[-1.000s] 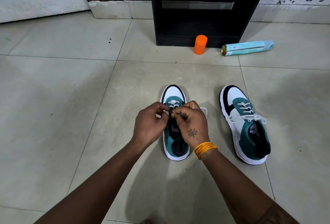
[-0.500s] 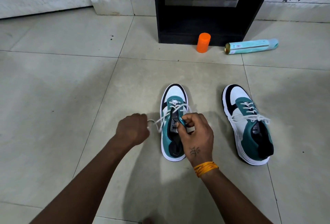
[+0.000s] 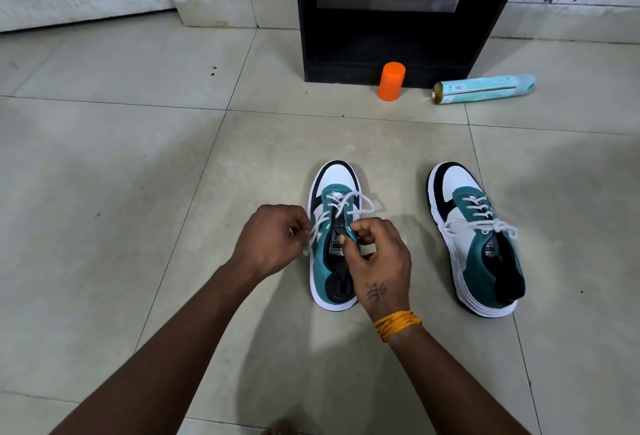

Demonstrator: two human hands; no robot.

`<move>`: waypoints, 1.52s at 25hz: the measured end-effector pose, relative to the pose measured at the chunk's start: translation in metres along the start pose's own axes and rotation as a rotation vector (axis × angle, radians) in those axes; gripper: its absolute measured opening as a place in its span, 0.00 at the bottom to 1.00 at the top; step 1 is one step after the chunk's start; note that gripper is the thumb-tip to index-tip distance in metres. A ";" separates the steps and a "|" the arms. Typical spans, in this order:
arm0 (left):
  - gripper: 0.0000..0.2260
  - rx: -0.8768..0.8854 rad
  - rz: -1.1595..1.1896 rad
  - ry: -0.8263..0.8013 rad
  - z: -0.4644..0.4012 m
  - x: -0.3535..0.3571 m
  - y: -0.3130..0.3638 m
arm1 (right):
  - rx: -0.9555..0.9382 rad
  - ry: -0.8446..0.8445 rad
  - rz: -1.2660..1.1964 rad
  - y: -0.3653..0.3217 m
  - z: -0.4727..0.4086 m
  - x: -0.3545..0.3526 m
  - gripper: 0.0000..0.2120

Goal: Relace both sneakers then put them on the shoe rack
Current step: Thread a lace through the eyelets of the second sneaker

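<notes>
**Q:** Sneakers first, where are they?

**R:** Both stand on the tiled floor (image 3: 138, 164), toes pointing away towards a black shoe rack (image 3: 391, 36) against the far wall. The left sneaker (image 3: 330, 261), teal, white and black, sits between the two hands. The right sneaker (image 3: 485, 254) stands well apart from it to the right, its white lace threaded up the eyelets and lying across the tongue in a loose tangle (image 3: 485, 226).

**Q:** And the hands?

**R:** The left hand (image 3: 273, 244) is just beside the left sneaker's near side, fingers curled, pinching one end of the white shoelace (image 3: 346, 204), which runs up from the hand to the front eyelets. The right hand (image 3: 377, 258) is over the shoe's opening, its thumb and fingers curled and pinching the teal eyelet edge next to the tongue label. An orange thread band (image 3: 398, 323) wraps that wrist.

**Q:** How far is the left shoe laced?

**R:** Only the eyelets nearest the toe carry lace; the strands there are slack, looping off to both sides.

**Q:** Anything else on the floor?

**R:** An orange cap (image 3: 392, 81) stands upright just in front of the rack's base, and a pale turquoise spray can (image 3: 485, 88) lies on its side near it, to the right
</notes>
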State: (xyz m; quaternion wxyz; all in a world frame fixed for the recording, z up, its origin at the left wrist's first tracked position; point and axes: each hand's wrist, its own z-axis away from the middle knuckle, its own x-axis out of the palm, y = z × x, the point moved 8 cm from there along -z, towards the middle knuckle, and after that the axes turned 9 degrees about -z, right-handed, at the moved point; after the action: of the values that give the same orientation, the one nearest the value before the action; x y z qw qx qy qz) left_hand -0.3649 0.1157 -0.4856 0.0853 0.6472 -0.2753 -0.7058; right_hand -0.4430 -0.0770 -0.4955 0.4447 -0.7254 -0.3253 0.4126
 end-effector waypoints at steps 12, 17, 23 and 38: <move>0.08 -0.151 -0.702 -0.199 0.004 0.014 -0.032 | 0.022 -0.026 -0.012 -0.001 0.000 0.002 0.08; 0.10 -0.005 -0.156 0.008 -0.004 0.003 -0.004 | 0.014 -0.023 -0.008 -0.002 0.000 0.002 0.08; 0.05 -0.182 -0.441 -0.131 0.000 0.013 -0.035 | 0.015 -0.021 -0.021 -0.001 0.001 0.000 0.07; 0.10 -0.174 0.496 -0.156 -0.001 0.014 -0.024 | 0.022 -0.021 -0.028 0.000 0.001 -0.001 0.08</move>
State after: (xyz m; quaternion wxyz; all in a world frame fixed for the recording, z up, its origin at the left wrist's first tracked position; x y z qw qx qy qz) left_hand -0.3603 0.1286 -0.5096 0.2894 0.4941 -0.3694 -0.7319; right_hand -0.4444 -0.0771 -0.4956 0.4549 -0.7114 -0.3357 0.4174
